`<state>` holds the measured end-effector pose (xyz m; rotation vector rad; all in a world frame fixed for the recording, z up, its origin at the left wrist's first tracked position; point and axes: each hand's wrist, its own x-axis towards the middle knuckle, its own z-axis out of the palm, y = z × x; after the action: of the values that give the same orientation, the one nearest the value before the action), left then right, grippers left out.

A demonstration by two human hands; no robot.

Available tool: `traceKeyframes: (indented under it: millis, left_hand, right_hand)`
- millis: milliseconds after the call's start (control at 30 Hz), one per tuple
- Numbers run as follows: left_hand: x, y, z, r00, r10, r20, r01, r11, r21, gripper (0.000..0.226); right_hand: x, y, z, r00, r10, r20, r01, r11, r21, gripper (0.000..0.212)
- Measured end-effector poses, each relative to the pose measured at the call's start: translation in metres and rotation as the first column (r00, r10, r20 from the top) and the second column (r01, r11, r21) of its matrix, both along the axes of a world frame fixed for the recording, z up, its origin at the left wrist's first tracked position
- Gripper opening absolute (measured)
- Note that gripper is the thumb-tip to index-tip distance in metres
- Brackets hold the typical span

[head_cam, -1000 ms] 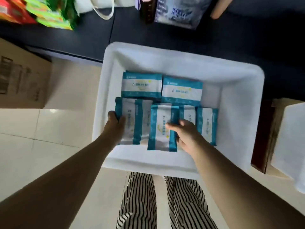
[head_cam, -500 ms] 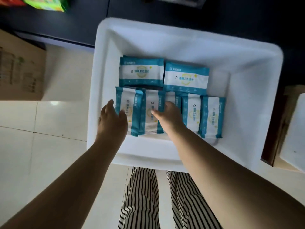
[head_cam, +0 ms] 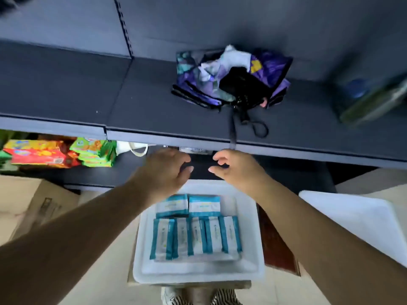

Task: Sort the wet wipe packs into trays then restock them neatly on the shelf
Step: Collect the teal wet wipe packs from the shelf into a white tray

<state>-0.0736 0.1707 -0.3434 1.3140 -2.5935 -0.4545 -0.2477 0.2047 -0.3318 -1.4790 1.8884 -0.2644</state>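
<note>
A white tray (head_cam: 143,267) sits low in front of me with several teal-and-white wet wipe packs (head_cam: 196,236) inside: two lie flat at the far side, the others stand side by side in a row. My left hand (head_cam: 164,170) and my right hand (head_cam: 236,168) hover above the tray's far edge, just below the front lip of the dark shelf (head_cam: 154,102). Both hands are empty, fingers loosely curled, thumbs pointing toward each other.
A purple patterned bag (head_cam: 233,78) with a black strap lies on the dark shelf. Red and green snack packs (head_cam: 59,153) sit on the lower shelf at left. A cardboard box (head_cam: 28,203) stands at left, a second white tray (head_cam: 356,219) at right.
Both hands have left the wipe packs and risen out of the tray toward the shelf edge. The view has tilted up, showing the shelf and bag.
</note>
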Motion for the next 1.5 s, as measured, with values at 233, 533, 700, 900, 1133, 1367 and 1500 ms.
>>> traceKeyframes:
  millis: [233, 533, 700, 900, 1133, 1367, 1500]
  left_hand:
    - [-0.036, -0.024, 0.176, 0.977, -0.206, -0.047, 0.184, 0.939, -0.289, 0.066]
    - [-0.103, -0.028, 0.324, 0.928, -0.337, -0.160, 0.230, 0.854, -0.467, 0.030]
    - [-0.156, -0.028, 0.338, 0.918, -0.344, -0.197, 0.225, 0.861, -0.457, 0.028]
    - [-0.243, -0.032, 0.343, 0.911, -0.368, -0.185, 0.258, 0.861, -0.438, 0.027]
    - [-0.330, -0.065, 0.339, 0.964, -0.229, -0.136, 0.168, 0.918, -0.359, 0.032]
    - [-0.356, -0.079, 0.328, 0.993, -0.101, -0.063, 0.072, 0.930, -0.360, 0.042]
    - [-0.363, -0.084, 0.330, 0.995, -0.095, -0.040, 0.074, 0.926, -0.371, 0.044]
  right_hand:
    - [-0.028, 0.012, 0.186, 0.979, -0.058, -0.196, -0.001, 0.958, -0.288, 0.030]
    - [-0.101, 0.054, 0.331, 0.886, -0.303, -0.350, 0.069, 0.833, -0.549, 0.024]
    - [-0.170, 0.067, 0.347, 0.851, -0.404, -0.336, 0.149, 0.799, -0.583, 0.024]
    - [-0.269, 0.046, 0.357, 0.837, -0.467, -0.285, 0.209, 0.754, -0.622, 0.026]
    - [-0.368, -0.018, 0.347, 0.903, -0.382, -0.195, 0.203, 0.781, -0.591, 0.029]
    - [-0.409, -0.091, 0.354, 0.965, -0.228, -0.127, 0.139, 0.860, -0.491, 0.051]
    - [-0.420, -0.119, 0.353, 0.976, -0.119, -0.181, 0.041, 0.922, -0.386, 0.078]
